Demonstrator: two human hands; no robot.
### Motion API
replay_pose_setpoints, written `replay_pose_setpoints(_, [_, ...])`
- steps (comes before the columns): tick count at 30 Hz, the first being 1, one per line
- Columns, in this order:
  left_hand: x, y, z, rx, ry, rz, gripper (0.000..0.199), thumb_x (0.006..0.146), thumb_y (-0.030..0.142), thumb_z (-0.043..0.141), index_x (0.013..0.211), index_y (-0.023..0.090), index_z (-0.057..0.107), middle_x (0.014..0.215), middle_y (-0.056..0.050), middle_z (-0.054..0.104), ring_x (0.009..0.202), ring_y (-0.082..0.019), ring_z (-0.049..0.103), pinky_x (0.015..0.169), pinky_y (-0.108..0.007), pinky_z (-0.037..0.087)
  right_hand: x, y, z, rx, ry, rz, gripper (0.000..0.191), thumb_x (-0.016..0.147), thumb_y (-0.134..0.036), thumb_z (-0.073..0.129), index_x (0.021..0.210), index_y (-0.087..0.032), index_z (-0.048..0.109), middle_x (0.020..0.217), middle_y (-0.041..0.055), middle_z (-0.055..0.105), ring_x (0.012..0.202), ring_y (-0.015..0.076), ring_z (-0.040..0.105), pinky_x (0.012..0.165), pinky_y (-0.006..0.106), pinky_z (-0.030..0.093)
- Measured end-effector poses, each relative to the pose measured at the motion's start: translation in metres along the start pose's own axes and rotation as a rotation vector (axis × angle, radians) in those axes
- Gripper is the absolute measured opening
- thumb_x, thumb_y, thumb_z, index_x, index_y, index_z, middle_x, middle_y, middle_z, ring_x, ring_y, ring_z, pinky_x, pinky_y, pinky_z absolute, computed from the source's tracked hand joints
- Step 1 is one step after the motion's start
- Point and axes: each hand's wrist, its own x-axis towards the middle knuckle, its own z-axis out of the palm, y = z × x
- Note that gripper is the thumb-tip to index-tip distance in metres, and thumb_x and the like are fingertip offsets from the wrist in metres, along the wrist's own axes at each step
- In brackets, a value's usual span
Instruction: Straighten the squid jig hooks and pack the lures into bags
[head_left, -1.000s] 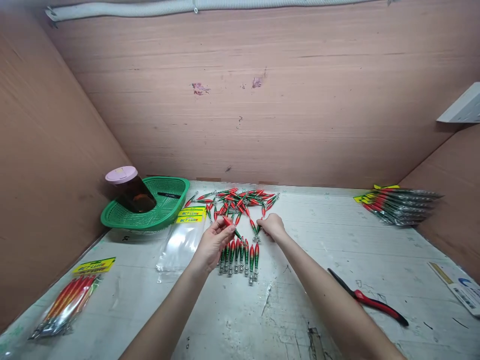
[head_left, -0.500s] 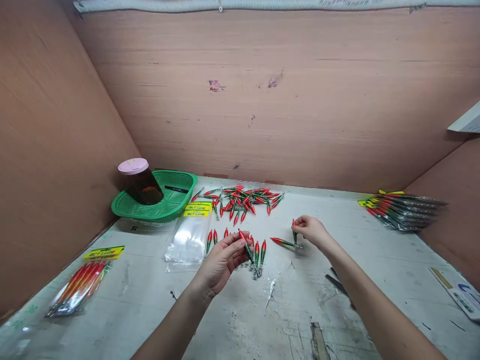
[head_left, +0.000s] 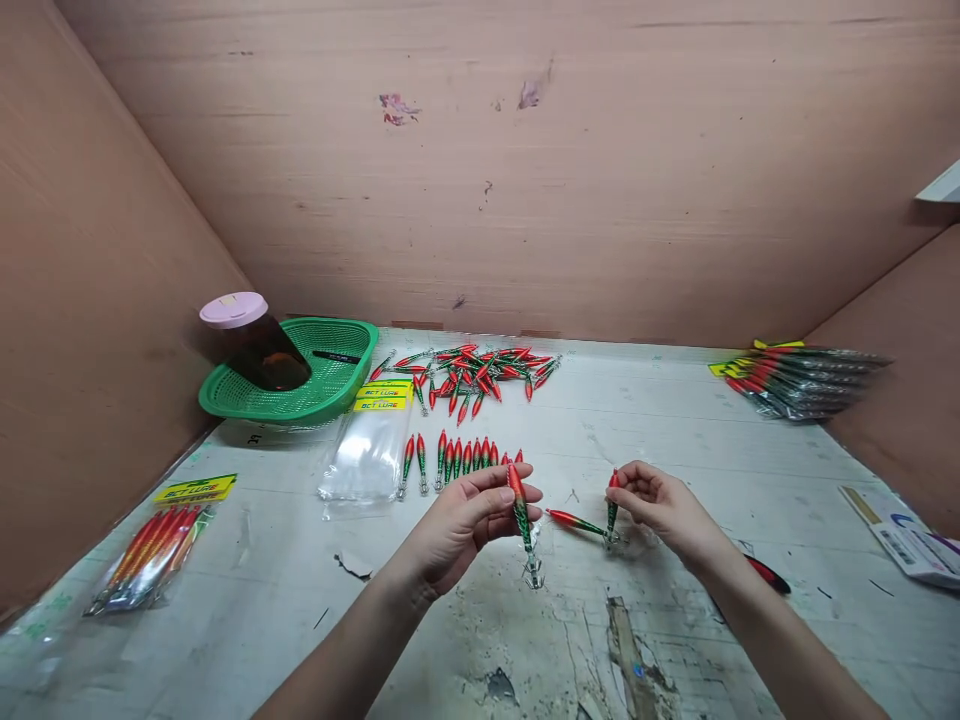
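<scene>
Slim, glossy red-green lures [head_left: 520, 503] are pinched by left hand [head_left: 480, 507] and right hand [head_left: 658, 503]; silvery hooks [head_left: 611, 540] are best eased clear gently.

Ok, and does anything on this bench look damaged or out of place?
Yes. The white tabletop looks damaged near the front, where its surface seems torn around a brownish strip. Also, one red-and-green lure lies sideways beside the right hand, unlike the side-by-side row of lures beyond the left hand.
</scene>
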Motion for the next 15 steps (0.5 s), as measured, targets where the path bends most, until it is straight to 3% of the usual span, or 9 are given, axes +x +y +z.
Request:
replay_pose_setpoints(9, [0.001, -0.005, 0.003, -0.012, -0.004, -0.023, 0.034, 0.066, 0.021, 0.082, 0.097, 0.012, 0.07, 0.091, -0.009, 0.074, 0.078, -0.018, 0.071, 0.073, -0.026, 0.054, -0.005, 0.017, 0.019, -0.176, -0.022, -0.032, 0.038, 0.066, -0.057, 0.063, 0.072, -0.02, 0.056, 0.061, -0.0002, 0.057, 0.054, 0.0141, 0.052, 0.048, 0.025, 0.04])
replay_pose_setpoints(11, [-0.001, -0.007, 0.002, -0.065, 0.025, -0.011, 0.029, 0.066, 0.02, 0.083, 0.089, 0.012, 0.068, 0.085, -0.007, 0.073, 0.076, -0.016, 0.071, 0.069, -0.023, 0.055, -0.008, 0.021, 0.014, -0.265, 0.053, -0.063, 0.039, 0.07, -0.059, 0.06, 0.078, -0.021, 0.058, 0.067, 0.0019, 0.06, 0.06, 0.0168, 0.056, 0.053, 0.028, 0.044])
replay_pose_setpoints(15, [-0.009, -0.015, -0.002, -0.233, 0.194, -0.027, 0.019, 0.07, 0.012, 0.08, 0.072, 0.013, 0.061, 0.074, -0.002, 0.07, 0.07, -0.014, 0.072, 0.065, -0.017, 0.057, -0.028, 0.037, -0.018, -0.505, 0.363, -0.091, 0.042, 0.071, -0.065, 0.054, 0.075, -0.024, 0.053, 0.08, 0.0091, 0.058, 0.075, 0.0282, 0.055, 0.065, 0.042, 0.044])
